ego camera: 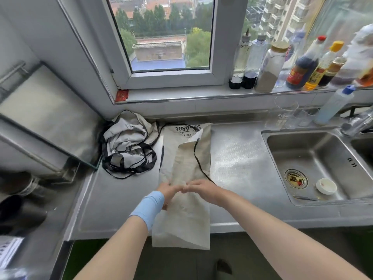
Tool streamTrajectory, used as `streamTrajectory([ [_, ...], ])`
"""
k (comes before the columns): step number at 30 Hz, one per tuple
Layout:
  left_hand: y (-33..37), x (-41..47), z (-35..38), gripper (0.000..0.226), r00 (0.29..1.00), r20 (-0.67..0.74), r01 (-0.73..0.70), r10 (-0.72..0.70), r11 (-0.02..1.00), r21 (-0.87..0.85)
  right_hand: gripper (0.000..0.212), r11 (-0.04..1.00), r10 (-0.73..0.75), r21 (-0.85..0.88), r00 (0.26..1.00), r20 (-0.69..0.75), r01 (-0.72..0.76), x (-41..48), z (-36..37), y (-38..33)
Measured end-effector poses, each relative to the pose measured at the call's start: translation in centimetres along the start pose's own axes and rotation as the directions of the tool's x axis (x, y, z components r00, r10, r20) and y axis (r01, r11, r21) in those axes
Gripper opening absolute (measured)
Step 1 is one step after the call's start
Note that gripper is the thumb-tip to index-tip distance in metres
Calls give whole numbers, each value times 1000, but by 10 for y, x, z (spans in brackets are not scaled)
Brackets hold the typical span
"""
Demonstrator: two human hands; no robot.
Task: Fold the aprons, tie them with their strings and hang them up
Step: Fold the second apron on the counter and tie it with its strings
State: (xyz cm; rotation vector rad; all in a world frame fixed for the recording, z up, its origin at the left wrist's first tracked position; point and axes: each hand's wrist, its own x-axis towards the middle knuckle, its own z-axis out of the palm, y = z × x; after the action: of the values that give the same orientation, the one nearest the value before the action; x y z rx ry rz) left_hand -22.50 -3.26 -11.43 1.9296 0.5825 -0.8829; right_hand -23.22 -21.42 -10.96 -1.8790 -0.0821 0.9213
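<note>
Folding is going on at the middle of the stainless steel worktop. A long beige cloth apron, already narrowed into a strip, is lying from the back edge to the front edge, and its lower end is hanging over the front edge. The left hand and the right hand are meeting on the middle of the strip. The fingertips are blurred, so I cannot tell if each grip is pinching the cloth or only pressing it. A thin black string is trailing across the upper part. I think the next move is calling for folding the strip crosswise, then winding this string around it. A crumpled grey and beige apron with black strings is waiting at the back left corner.
</note>
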Motion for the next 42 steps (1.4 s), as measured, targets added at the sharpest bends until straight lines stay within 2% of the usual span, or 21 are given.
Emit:
streamTrajectory([
  [2, -20, 8, -7, 55, 999, -36, -20, 27, 984, 177, 30, 992, 30, -118, 994, -109, -43, 2, 14, 6],
  [4, -35, 9, -11, 41, 997, -60, -26, 47, 949, 315, 34, 956, 70, -271, 986, -149, -109, 4, 28, 15],
  [6, -47, 9, -14, 30, 995, -62, -44, 81, 888, 458, 39, 891, 117, -421, 983, -144, -168, 7, 39, 24],
  [9, -65, 12, -17, 26, 999, 1, -36, 47, 754, 655, 45, 757, 152, -622, 980, -126, -198, 10, 51, 35],
  [11, -71, 17, -21, 28, 997, -38, -20, 71, 678, 735, 41, 715, 126, -673, 982, -142, -189, 11, 52, 40],
  [13, -69, 21, -26, 38, 974, -159, -13, 161, 740, 673, 39, 745, 97, -635, 975, -201, -205, 14, 47, 42],
  [15, -60, 24, -30, 47, 932, -239, -72, 273, 784, 617, 39, 781, 41, -585, 952, -302, -219, 17, 37, 40],
  [17, -47, 32, -29, 46, 902, -213, -175, 375, 770, 614, 38, 807, -21, -541, 903, -429, -238, 21, 23, 39],
  [19, -30, 37, -25, 39, 892, -166, -276, 420, 799, 534, 40, 827, -32, -495, 855, -518, -269, 28, 8, 37],
  [24, 11, 50, 0, 18, 928, -56, -339, 368, 896, 286, 41, 825, 44, -427, 797, -603, -369, 56, -23, 40],
  [27, 25, 59, 19, 12, 966, 31, -258, 256, 961, 101, 31, 775, 121, -431, 778, -616, -462, 73, -31, 47],
  [31, 37, 71, 32, 12, 983, 117, -137, 141, 990, -42, 18, 755, 203, -415, 782, -589, -508, 81, -35, 47],
  [33, 42, 72, 33, 21, 985, 164, -26, 56, 983, -181, 11, 829, 191, -364, 826, -530, -425, 84, -36, 43],
  [35, 46, 75, 31, 19, 986, 169, 43, 3, 964, -264, 18, 936, 153, -227, 893, -424, -268, 87, -34, 30],
  [36, 47, 75, 28, 15, 989, 150, 44, -1, 959, -282, 17, 971, 124, -147, 922, -366, -189, 88, -31, 20],
  [39, 47, 75, 10, 26, 999, 25, -10, 22, 915, -404, 8, 999, 29, 42, 968, -248, -19, 92, -19, -15],
  [42, 47, 66, -23, 12, 997, -58, -73, 50, 862, -502, 10, 995, -5, 99, 973, -232, 29, 105, -8, -35],
])
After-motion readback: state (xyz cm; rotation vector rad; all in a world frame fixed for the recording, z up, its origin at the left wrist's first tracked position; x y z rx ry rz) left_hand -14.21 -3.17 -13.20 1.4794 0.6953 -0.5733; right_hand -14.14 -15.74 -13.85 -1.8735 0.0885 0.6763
